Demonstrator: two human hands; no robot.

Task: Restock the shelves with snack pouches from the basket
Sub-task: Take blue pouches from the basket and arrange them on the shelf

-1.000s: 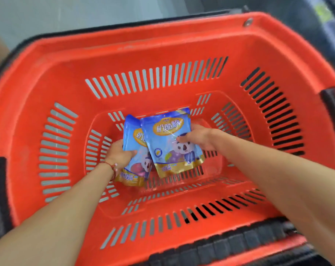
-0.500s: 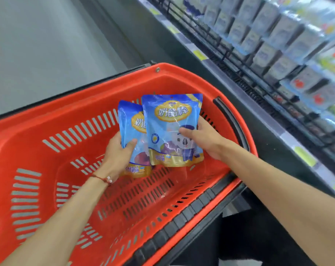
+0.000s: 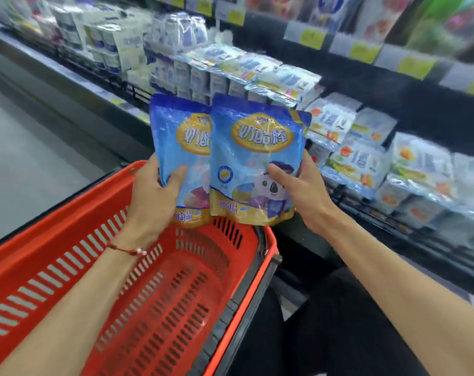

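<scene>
Two blue and gold snack pouches are held upright above the far corner of the red basket [image 3: 67, 267]. My left hand [image 3: 154, 194] grips the left pouch [image 3: 178, 137] by its lower left edge, thumb on the front. My right hand [image 3: 303, 191] grips the right pouch [image 3: 254, 161], which shows a koala picture, by its lower right edge. The right pouch overlaps the left one. Nothing lies on the visible part of the basket's floor. The shelves [image 3: 393, 221] stand just beyond the pouches.
Shelves on the right carry rows of wrapped white and blue packs [image 3: 358, 158], with yellow price tags [image 3: 412, 66] on the shelf above. A black basket handle [image 3: 260, 245] runs along the near right rim. Grey aisle floor [image 3: 26, 158] lies to the left.
Both hands lifted the two pouches from the basket floor up over its rim toward the shelves. The view rose from the basket to the shelf rows.
</scene>
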